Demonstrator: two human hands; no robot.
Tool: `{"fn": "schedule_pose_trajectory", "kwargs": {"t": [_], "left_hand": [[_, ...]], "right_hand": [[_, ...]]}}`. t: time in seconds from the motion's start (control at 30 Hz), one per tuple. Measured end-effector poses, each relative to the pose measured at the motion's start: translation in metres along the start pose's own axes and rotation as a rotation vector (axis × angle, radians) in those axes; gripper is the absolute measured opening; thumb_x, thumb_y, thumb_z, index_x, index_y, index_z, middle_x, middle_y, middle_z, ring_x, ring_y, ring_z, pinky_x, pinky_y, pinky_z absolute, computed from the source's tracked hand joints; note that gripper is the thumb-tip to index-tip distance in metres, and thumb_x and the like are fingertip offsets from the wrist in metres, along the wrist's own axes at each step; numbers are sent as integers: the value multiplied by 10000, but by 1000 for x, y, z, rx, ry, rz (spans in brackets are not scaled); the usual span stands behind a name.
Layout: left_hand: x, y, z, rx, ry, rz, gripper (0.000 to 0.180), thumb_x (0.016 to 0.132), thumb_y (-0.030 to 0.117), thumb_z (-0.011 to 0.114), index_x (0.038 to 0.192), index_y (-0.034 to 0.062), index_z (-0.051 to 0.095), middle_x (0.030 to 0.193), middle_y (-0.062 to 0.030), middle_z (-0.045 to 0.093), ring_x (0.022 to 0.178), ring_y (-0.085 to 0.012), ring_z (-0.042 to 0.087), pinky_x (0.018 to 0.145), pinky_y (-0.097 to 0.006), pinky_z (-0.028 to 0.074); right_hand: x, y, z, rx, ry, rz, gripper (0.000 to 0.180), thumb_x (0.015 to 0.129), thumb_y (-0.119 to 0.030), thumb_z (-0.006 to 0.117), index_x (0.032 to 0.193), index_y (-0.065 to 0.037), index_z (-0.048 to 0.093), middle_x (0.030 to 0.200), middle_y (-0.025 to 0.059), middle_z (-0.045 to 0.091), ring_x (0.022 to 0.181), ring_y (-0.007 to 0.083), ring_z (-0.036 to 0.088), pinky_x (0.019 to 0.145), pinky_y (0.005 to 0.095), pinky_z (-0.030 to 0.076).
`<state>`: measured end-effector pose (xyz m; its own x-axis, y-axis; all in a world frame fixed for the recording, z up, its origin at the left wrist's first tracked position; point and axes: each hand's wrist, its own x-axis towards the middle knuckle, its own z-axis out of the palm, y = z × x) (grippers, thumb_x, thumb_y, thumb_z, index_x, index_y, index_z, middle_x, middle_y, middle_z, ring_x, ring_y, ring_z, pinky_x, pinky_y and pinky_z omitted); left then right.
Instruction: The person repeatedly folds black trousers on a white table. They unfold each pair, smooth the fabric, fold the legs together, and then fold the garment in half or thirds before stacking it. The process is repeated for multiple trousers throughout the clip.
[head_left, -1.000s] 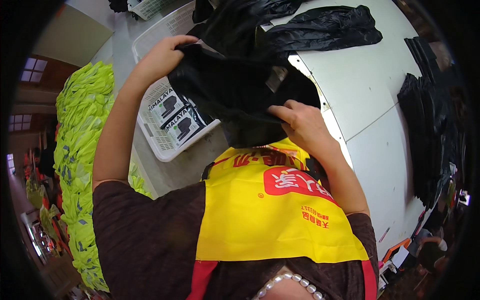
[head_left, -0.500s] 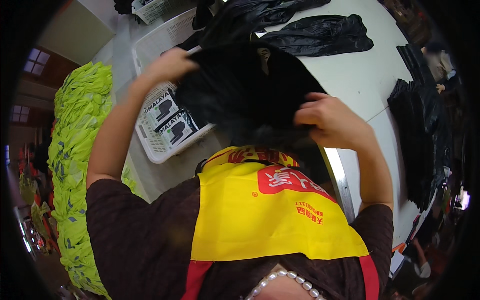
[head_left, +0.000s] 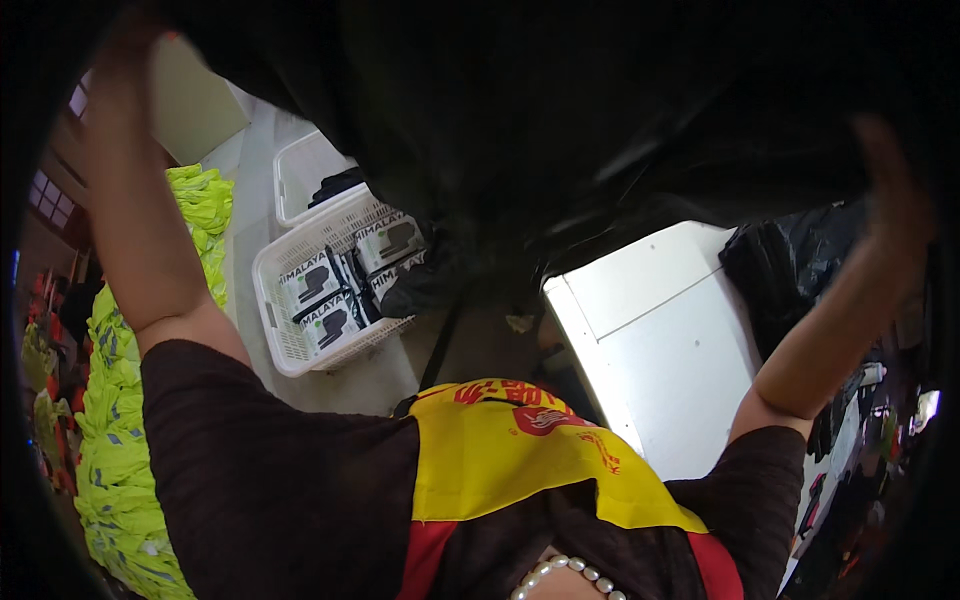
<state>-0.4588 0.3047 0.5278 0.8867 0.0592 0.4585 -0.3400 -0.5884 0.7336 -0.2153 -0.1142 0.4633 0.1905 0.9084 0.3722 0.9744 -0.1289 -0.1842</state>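
Note:
A large black garment [head_left: 560, 130] with a slight sheen is spread high in front of me and covers the top of the view. What kind of garment it is does not show. My left hand [head_left: 140, 30] is raised at its left end, blurred and cut off by the dark rim. At the other end, my right hand [head_left: 895, 195] is raised too and smeared by motion. The garment hangs in the air between the two hands, so both appear closed on its edges, though the fingers are mostly hidden. Its lower folds sag near the basket.
Left of centre, a white plastic basket [head_left: 290, 355] holds several flat packets [head_left: 330, 325] with glove pictures. Behind it is another white basket [head_left: 290, 180] with black cloth. Lime-green garments [head_left: 120, 430] are piled at far left. A white table [head_left: 670, 350] and black bundles [head_left: 790, 255] are on the right.
Both hands have risen and moved wide apart, lifting and spreading the black garment from chest level to the top of the view. More of the packets and the table's near corner now show.

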Motion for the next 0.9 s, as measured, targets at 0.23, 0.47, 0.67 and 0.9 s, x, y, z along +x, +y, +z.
{"fn": "schedule_pose_trajectory", "kwargs": {"t": [0.23,0.47,0.67,0.9], "left_hand": [[-29,-74,111,369,37,-348,397,734,199,491,1116,129,572,742,-8,530,511,-65,465,384,-174,376],[-62,-66,163,293,-223,-578,238,807,311,535,899,106,613,717,17,570,586,-58,522,440,-188,415],[-59,-107,145,211,-59,-552,270,822,317,544,942,84,609,842,-5,585,807,-86,548,721,-236,444],[-40,-115,165,249,-141,-216,269,871,311,556,1032,97,583,918,-6,575,907,-105,544,826,-240,427]], "right_hand": [[-41,17,64,-401,49,-275,271,732,-210,718,627,-88,500,544,44,471,576,176,537,775,357,487],[-97,-9,92,-423,-166,-50,144,711,-115,727,662,-110,592,682,54,599,854,193,588,1067,518,245],[-102,-9,105,-258,151,28,161,674,-76,741,666,-77,581,955,94,626,1086,267,509,1035,484,311],[-112,37,114,148,15,63,157,705,-141,743,726,-53,614,712,72,571,579,151,563,478,228,432]]}}
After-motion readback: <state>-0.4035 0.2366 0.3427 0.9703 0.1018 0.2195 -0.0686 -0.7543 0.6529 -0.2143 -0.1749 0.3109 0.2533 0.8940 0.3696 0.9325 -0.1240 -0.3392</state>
